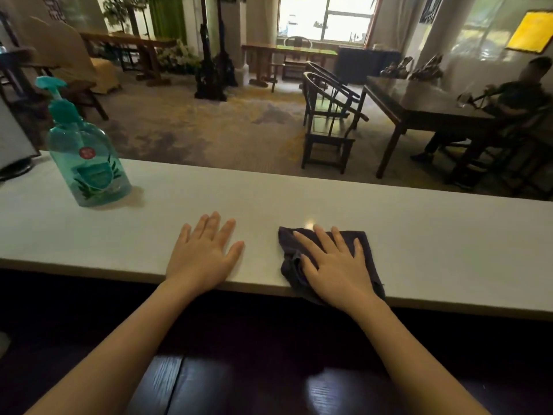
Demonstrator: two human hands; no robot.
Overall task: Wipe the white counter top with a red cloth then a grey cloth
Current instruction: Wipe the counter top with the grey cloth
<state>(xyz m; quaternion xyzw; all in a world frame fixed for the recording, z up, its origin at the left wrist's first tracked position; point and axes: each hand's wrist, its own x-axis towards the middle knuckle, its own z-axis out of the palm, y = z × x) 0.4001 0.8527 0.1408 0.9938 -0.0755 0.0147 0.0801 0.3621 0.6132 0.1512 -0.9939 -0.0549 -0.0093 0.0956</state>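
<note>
The white counter top (434, 235) runs across the view as a long narrow ledge. A dark grey cloth (366, 242), folded into a rough square, lies near the counter's front edge right of centre, one corner hanging over the edge. My right hand (335, 262) lies flat on the cloth with fingers spread, pressing it to the counter. My left hand (205, 250) rests palm down on the bare counter just left of the cloth, fingers apart, holding nothing. No red cloth is in view.
A teal pump bottle (85, 157) stands on the counter at the left. A dark stand base (15, 172) sits at the far left end. Beyond the counter are wooden chairs (326, 121), a dark table (425, 106) and a seated person (514, 109).
</note>
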